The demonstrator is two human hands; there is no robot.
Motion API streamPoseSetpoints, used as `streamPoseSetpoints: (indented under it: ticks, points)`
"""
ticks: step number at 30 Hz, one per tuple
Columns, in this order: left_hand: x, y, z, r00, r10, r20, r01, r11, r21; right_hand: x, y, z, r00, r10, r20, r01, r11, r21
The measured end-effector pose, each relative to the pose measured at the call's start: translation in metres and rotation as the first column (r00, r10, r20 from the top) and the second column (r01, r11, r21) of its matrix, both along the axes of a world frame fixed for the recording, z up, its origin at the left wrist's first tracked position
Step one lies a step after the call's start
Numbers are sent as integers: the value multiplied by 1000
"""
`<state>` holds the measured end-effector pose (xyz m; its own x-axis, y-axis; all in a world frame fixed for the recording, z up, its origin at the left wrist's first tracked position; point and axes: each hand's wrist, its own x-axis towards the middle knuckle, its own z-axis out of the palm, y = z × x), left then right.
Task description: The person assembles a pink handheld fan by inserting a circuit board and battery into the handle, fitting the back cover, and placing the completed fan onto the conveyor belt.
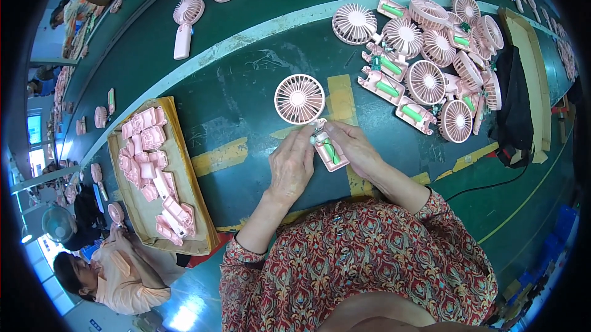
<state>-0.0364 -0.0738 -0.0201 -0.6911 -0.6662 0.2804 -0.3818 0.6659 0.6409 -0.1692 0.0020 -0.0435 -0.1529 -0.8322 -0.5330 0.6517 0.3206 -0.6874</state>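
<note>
A pink handheld fan (300,99) lies in front of me with its round grille pointing away. Its handle (331,152) is uncovered, showing a green battery and thin wires inside. My left hand (292,163) grips the fan near its neck, fingertips closed at the left side. From the right, my right hand (352,147) pinches the same neck area with thumb and fingers. What the fingertips press on at the neck is too small to make out.
At the right lies a pile of open pink fans (426,83). A cardboard tray (184,166) of pink handle covers (148,147) stands left. Beyond a pale rail (246,35) lie more fans (183,40). A black cloth (512,98) hangs at right; another person (126,270) sits lower left.
</note>
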Motion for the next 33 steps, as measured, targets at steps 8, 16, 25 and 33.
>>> streamPoseSetpoints:
  ticks: [8,16,25,33]
  points:
    - [1,1,-1,993,-86,84,100,980,-175,-8,4,1,984,136,-115,-151,980,-132]
    - [-4,1,7,968,-139,210,182,963,-201,-10,5,-3,944,211,-253,-259,950,-175]
    - [-8,-4,13,927,-214,309,273,948,-161,-7,2,5,925,179,-335,-249,952,-178]
    - [-6,-6,11,958,-218,185,241,964,-112,-10,1,0,954,204,-220,-245,953,-180]
